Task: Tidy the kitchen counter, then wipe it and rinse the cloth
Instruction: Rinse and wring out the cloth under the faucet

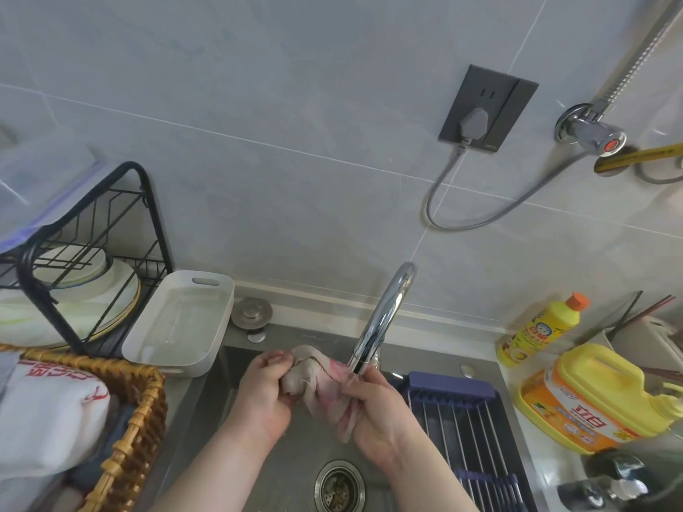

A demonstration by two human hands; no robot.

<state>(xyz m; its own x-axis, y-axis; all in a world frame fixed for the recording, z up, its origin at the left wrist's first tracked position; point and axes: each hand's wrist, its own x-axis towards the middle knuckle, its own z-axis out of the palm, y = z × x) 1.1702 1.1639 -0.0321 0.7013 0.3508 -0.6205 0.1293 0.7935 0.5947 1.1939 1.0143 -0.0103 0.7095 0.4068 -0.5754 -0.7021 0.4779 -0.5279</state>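
Both hands (266,386) (373,408) wring the cloth (314,378) (bunched) under the faucet (380,319).

Two bare forearms above the sink (207,400) — no sleeves; left hand (264,393), right hand (373,408) — ringless, ungloved.

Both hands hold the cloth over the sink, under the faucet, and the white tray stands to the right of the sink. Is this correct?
Not fully. The head view shows the white tray left of the sink, beside the dish rack. The rest holds: left hand and right hand hold the cloth under the faucet.
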